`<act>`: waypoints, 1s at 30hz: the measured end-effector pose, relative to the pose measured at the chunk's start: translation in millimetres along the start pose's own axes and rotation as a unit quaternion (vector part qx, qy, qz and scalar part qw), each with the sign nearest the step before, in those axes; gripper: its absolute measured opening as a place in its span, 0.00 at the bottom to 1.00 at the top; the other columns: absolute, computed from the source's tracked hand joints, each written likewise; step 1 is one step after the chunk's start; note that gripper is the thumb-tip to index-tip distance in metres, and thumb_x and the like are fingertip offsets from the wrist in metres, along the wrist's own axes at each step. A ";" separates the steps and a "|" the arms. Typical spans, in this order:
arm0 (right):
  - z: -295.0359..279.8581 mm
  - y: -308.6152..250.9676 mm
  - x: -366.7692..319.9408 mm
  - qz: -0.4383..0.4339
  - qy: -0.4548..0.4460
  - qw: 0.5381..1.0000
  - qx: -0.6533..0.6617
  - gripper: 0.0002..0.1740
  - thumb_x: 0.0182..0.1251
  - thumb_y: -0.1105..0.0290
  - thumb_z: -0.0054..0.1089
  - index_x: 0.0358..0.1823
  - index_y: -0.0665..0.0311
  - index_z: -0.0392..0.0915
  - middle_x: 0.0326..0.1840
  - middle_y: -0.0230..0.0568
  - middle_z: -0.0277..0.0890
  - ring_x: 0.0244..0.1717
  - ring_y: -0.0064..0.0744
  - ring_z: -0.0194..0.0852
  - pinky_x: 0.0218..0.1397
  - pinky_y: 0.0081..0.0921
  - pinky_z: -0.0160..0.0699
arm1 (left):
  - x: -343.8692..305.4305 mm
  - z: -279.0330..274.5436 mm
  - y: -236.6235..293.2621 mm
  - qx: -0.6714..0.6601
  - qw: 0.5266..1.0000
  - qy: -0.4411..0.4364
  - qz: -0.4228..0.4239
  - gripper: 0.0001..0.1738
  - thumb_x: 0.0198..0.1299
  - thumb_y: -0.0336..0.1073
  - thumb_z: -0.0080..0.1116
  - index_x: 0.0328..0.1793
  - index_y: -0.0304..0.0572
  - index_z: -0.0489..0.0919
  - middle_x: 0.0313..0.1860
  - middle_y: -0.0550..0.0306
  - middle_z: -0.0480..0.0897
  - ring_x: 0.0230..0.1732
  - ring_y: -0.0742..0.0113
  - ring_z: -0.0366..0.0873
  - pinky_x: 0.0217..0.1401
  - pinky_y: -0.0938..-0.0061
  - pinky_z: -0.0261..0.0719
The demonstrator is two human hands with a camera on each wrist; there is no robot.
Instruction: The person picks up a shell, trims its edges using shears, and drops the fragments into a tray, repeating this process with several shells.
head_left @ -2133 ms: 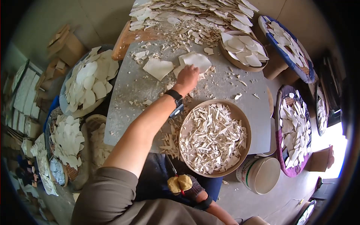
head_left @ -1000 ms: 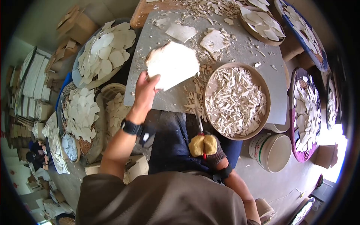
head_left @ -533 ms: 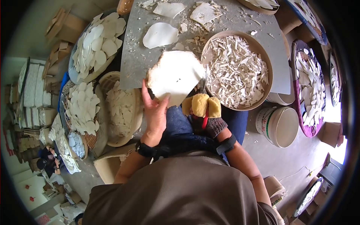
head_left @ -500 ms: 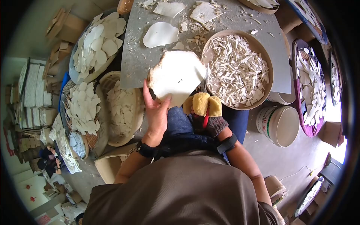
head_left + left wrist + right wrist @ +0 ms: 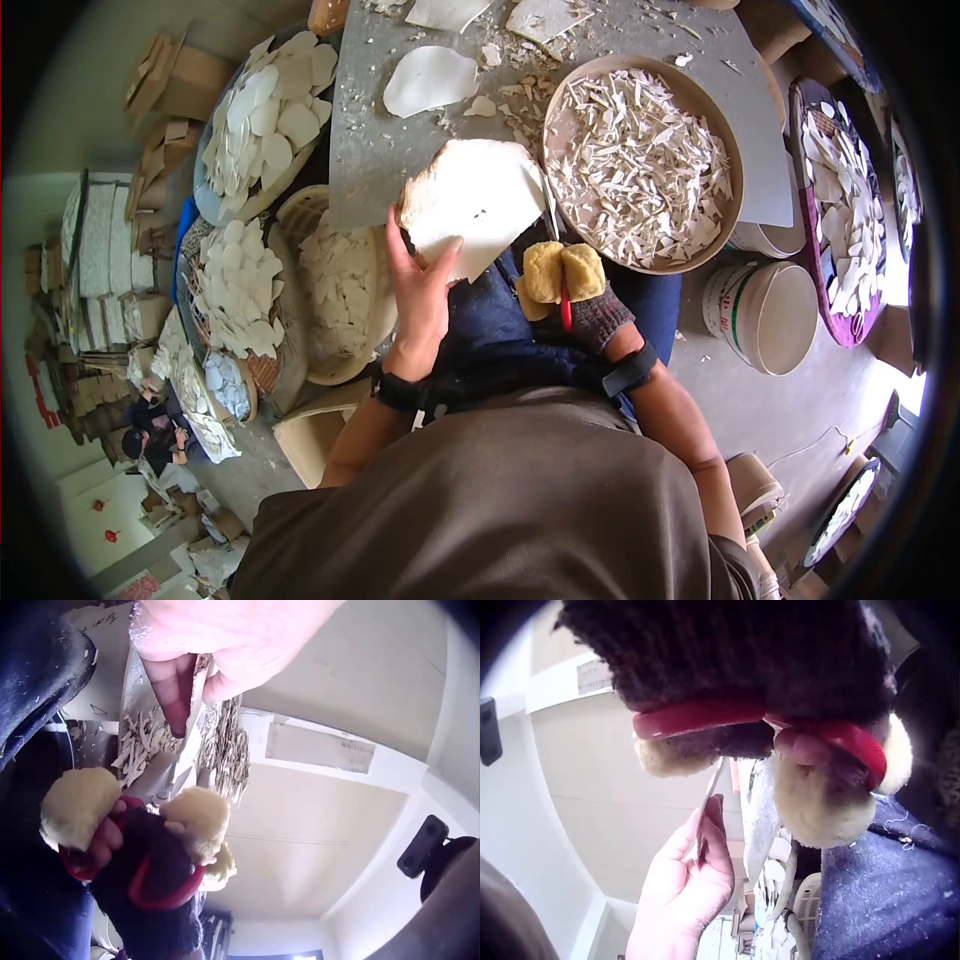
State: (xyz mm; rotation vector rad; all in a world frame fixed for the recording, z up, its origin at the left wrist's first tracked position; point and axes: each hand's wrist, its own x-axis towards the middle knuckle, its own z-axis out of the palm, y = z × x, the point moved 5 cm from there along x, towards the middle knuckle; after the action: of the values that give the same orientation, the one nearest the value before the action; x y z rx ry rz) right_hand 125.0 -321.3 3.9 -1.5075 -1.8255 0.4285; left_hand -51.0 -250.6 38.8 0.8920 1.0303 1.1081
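Observation:
My left hand point(image 5: 425, 300) pinches a broad, flat white slab point(image 5: 475, 190) by its near left edge, thumb on top. The slab has a rough brown rim on its left side and is seen edge-on in both wrist views. My right hand point(image 5: 600, 322), in a dark knitted fingerless glove, grips scissors point(image 5: 176, 776) with red handles wrapped in thick yellow sponge point(image 5: 821, 806). Their blades point away from me, right at the slab's right edge. Both hands are above my lap, at the table's near edge.
A round tray point(image 5: 740, 150) of white slivers sits right of the slab. Loose pieces and crumbs lie on the grey table point(image 5: 360, 190). Baskets of flat pieces point(image 5: 240, 290) stand at left, a purple-rimmed one point(image 5: 850, 325) and a white bucket point(image 5: 780, 320) at right.
My left hand has lifted the slab off the table and brought it back to the scissors. The right hand has raised the scissors toward it. The head view has tilted down toward my lap.

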 end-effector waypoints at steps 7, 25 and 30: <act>-7.3 -3.0 -3.1 -0.012 0.055 0.997 0.052 0.12 0.49 0.71 0.61 0.36 0.66 0.77 0.33 0.49 0.77 0.36 0.51 0.74 0.38 0.40 0.74 | 19.1 -6.6 11.0 0.012 1.000 -0.008 -0.017 0.49 0.53 0.19 0.58 0.76 0.46 0.42 0.61 0.49 0.68 0.52 0.67 0.75 0.49 0.74 0.80; 8.0 5.7 -8.0 0.010 0.024 0.998 0.050 0.09 0.50 0.71 0.60 0.34 0.65 0.77 0.32 0.48 0.77 0.36 0.50 0.75 0.40 0.37 0.75 | 27.5 -14.0 11.0 0.016 0.995 -0.068 -0.073 0.46 0.53 0.18 0.57 0.75 0.47 0.47 0.62 0.54 0.68 0.57 0.68 0.72 0.49 0.77 0.79; 9.5 5.9 5.1 0.007 -0.015 1.000 -0.018 0.11 0.48 0.70 0.61 0.35 0.65 0.77 0.32 0.48 0.77 0.36 0.50 0.75 0.40 0.39 0.74 | 27.6 -16.3 13.1 0.056 0.988 -0.113 -0.086 0.46 0.52 0.19 0.58 0.75 0.48 0.48 0.61 0.55 0.69 0.57 0.70 0.72 0.45 0.79 0.80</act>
State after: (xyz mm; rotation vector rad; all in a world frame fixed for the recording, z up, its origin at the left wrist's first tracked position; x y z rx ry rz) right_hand 122.2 -313.2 -4.9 -1.5479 -1.8559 0.4285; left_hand -66.7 -219.8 41.0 0.9755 0.9674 0.7918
